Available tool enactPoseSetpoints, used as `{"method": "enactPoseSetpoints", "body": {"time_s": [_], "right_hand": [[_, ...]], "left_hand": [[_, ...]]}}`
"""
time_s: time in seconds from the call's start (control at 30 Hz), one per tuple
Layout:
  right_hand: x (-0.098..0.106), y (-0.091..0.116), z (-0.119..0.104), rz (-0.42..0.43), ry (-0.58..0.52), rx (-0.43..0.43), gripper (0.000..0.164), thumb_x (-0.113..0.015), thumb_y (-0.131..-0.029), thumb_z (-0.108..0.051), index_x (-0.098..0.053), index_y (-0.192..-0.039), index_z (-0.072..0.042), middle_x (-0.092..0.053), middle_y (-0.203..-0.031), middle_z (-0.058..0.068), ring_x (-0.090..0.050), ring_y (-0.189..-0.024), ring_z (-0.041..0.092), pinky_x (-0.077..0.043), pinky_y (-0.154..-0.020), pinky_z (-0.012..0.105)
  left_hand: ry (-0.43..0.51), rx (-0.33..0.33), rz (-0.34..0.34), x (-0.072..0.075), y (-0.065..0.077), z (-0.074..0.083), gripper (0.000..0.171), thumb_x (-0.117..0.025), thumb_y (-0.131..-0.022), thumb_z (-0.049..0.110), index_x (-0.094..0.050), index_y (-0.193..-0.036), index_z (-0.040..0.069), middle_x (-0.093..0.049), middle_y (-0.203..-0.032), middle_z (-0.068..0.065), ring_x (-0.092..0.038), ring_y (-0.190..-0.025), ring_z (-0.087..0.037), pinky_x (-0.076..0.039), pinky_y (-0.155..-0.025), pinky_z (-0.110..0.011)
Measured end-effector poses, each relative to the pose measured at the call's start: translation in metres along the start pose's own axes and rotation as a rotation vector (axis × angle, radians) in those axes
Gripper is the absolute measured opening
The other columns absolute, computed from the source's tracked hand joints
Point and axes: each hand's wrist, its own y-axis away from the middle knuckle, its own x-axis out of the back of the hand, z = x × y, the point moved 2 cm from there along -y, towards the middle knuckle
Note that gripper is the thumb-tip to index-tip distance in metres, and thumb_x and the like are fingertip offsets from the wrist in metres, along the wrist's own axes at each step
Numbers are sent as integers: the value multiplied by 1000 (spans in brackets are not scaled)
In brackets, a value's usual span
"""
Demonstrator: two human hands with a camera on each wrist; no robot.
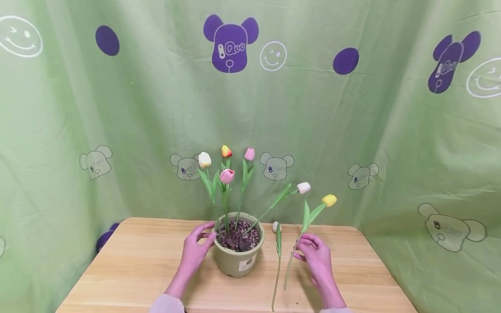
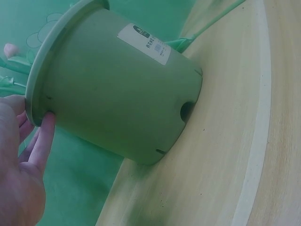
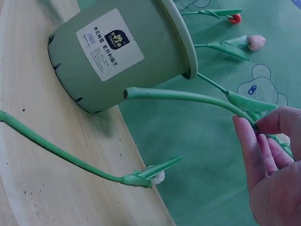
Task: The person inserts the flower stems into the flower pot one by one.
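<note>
A green flower pot point(image 1: 236, 263) filled with dark soil point(image 1: 243, 239) stands on the table. My left hand point(image 1: 198, 243) pinches its rim on the left side, as the left wrist view shows at the pot's rim point(image 2: 41, 61). Upright in the soil are a white tulip point(image 1: 204, 159), a red-yellow tulip point(image 1: 226, 151) and pink tulips point(image 1: 227, 176); a pale tulip point(image 1: 303, 188) leans far to the right. My right hand point(image 1: 316, 254) pinches the stem of a yellow tulip point(image 1: 329, 200), its bare stem end point(image 3: 141, 93) pointing down beside the pot.
Another white tulip point(image 1: 277, 227) lies on the wooden table point(image 1: 129, 269), between the pot and my right hand. Behind the table hangs a green curtain point(image 1: 156, 108) with bear prints. A paper label point(image 3: 110, 44) is stuck on the pot's side.
</note>
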Motion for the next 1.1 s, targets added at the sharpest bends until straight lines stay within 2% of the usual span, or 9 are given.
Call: {"method": "enactPoseSetpoints", "body": {"time_s": [0.17, 0.4, 0.63, 0.73, 0.87, 1.1], "right_hand": [[-9, 0, -9, 6, -33, 35, 39, -66, -92, 10, -53, -128, 4, -67, -105, 6, -70, -90, 16, -69, -83, 33], [-19, 2, -20, 20, -58, 85, 38, -66, -90, 13, -54, -125, 5, -66, -103, 8, -71, -86, 15, -69, -81, 35], [-33, 3, -33, 44, -83, 159, 33, -67, -88, 16, -57, -118, 5, -66, -102, 14, -70, -82, 14, -69, -77, 36], [-40, 4, -39, 39, -92, 183, 33, -69, -87, 16, -58, -116, 5, -66, -99, 11, -70, -81, 14, -70, -76, 35], [-50, 2, -46, 21, -110, 203, 33, -69, -85, 18, -58, -113, 5, -65, -97, 10, -69, -78, 13, -70, -73, 36], [-65, -6, -57, -14, -110, 225, 33, -67, -84, 21, -58, -113, 5, -65, -94, 8, -67, -75, 10, -69, -68, 31]], "left_hand": [[-6, -16, -1, 1, -2, 3, 41, -74, -96, 12, -65, -135, 7, -62, -141, -15, -69, -109, -30, -67, -85, -27], [1, -5, -3, 1, -1, 0, 41, -75, -94, 11, -66, -134, 8, -63, -140, -14, -70, -108, -29, -67, -84, -25], [-1, -2, -5, -1, -1, 1, 41, -75, -95, 11, -66, -134, 7, -62, -141, -15, -69, -110, -31, -67, -87, -32], [5, 2, 0, -1, -1, 1, 42, -75, -94, 10, -65, -135, 7, -62, -142, -15, -69, -111, -31, -67, -87, -34], [11, 5, 4, -1, 0, 2, 43, -75, -94, 10, -64, -136, 7, -61, -143, -15, -68, -114, -33, -67, -86, -30], [-28, 1, -12, 0, 1, 4, 43, -75, -95, 13, -65, -136, 8, -62, -142, -13, -69, -112, -32, -67, -84, -26]]}}
